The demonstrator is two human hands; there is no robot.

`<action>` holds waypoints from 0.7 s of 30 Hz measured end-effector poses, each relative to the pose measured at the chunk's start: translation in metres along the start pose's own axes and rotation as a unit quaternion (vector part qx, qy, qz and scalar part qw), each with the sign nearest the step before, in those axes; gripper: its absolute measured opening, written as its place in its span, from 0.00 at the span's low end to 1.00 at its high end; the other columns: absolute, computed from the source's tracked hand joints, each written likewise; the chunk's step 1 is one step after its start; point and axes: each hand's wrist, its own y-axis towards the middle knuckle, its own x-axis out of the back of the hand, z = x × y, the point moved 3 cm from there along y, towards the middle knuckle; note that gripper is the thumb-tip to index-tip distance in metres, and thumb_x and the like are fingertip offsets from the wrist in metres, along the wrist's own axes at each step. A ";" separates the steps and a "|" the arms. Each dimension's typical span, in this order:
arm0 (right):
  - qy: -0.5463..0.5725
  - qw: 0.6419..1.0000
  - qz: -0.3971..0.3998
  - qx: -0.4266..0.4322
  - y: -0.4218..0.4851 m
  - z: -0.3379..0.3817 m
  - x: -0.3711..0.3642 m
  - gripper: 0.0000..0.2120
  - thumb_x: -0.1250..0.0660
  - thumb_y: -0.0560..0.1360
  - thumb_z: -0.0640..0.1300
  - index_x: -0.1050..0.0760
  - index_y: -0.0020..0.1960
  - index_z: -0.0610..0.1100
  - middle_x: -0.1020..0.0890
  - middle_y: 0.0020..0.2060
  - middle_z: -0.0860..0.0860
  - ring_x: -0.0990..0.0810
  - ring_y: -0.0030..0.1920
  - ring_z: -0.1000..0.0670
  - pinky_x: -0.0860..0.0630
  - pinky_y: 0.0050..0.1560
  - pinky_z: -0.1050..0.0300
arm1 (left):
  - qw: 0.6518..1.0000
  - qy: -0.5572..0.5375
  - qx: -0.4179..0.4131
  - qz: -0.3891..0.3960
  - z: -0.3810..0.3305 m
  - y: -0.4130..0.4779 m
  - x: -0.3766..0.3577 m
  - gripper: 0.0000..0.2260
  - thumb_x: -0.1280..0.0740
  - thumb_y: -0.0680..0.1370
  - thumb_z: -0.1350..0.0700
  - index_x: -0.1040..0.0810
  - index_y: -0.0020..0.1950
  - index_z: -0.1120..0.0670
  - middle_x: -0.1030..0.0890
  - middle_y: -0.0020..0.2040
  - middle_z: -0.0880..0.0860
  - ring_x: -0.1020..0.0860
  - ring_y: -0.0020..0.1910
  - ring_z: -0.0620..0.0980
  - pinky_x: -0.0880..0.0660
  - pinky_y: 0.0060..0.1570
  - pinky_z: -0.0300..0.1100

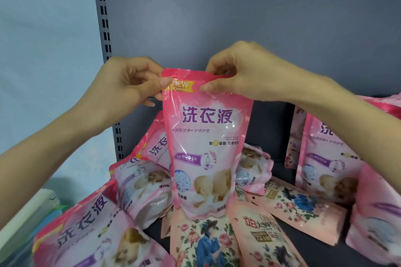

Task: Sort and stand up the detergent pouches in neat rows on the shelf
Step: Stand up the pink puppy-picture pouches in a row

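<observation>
A pink detergent pouch [206, 147] with purple lettering hangs upright in the middle of the shelf. My left hand [128, 84] pinches its top left corner, and my right hand [236, 73] pinches its top right corner. Its bottom sits among other pouches. Behind and left of it, several pink pouches [143, 182] lie slumped. One more pink pouch [86, 230] lies flat at the front left. Pale floral pouches [267, 238] lie flat at the front. At the right, pink pouches [325, 149] stand upright, partly hidden by my right forearm.
The grey back panel [238, 17] closes the shelf behind. A slotted grey upright [104, 28] marks its left edge, with a pale blue wall beyond. The dark shelf floor [275, 128] shows between the held pouch and the right-hand group. A white and green object [41, 208] lies at the lower left.
</observation>
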 end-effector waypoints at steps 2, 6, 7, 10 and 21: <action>-0.015 1.000 0.003 0.006 0.001 0.002 0.000 0.09 0.29 0.72 0.50 0.20 0.43 0.44 0.18 0.35 0.52 0.22 0.39 0.54 0.23 0.43 0.52 | 1.000 -0.012 0.000 -0.002 0.000 0.002 -0.003 0.08 0.33 0.69 0.52 0.21 0.44 0.54 0.18 0.32 0.43 0.20 0.32 0.39 0.22 0.35 0.34; -0.003 1.000 -0.010 -0.005 0.002 -0.001 0.005 0.09 0.28 0.71 0.50 0.19 0.43 0.43 0.17 0.35 0.52 0.21 0.39 0.54 0.24 0.40 0.55 | 0.999 -0.053 0.002 0.007 -0.001 0.003 -0.006 0.07 0.34 0.71 0.52 0.21 0.45 0.54 0.16 0.35 0.44 0.19 0.34 0.40 0.21 0.35 0.33; 0.002 1.000 -0.014 -0.006 0.001 -0.003 0.005 0.09 0.28 0.71 0.50 0.19 0.43 0.43 0.17 0.35 0.52 0.21 0.39 0.54 0.25 0.39 0.56 | 0.998 -0.069 0.003 0.013 -0.001 0.003 -0.008 0.07 0.34 0.71 0.53 0.21 0.45 0.54 0.16 0.36 0.44 0.19 0.35 0.41 0.21 0.35 0.33; 0.010 0.999 -0.033 -0.008 -0.001 -0.008 0.006 0.12 0.28 0.70 0.51 0.19 0.42 0.42 0.17 0.35 0.48 0.21 0.39 0.50 0.27 0.38 0.56 | 0.994 -0.091 0.022 0.052 0.011 0.000 -0.015 0.10 0.38 0.74 0.51 0.20 0.48 0.54 0.15 0.41 0.46 0.18 0.39 0.43 0.21 0.38 0.35; 0.031 0.997 -0.054 -0.050 -0.008 -0.030 0.024 0.07 0.26 0.68 0.49 0.18 0.41 0.46 0.16 0.35 0.53 0.20 0.37 0.56 0.26 0.40 0.63 | 0.942 0.285 0.112 0.139 0.164 -0.020 -0.027 0.22 0.35 0.76 0.48 0.31 0.65 0.58 0.28 0.59 0.55 0.29 0.59 0.53 0.35 0.57 0.39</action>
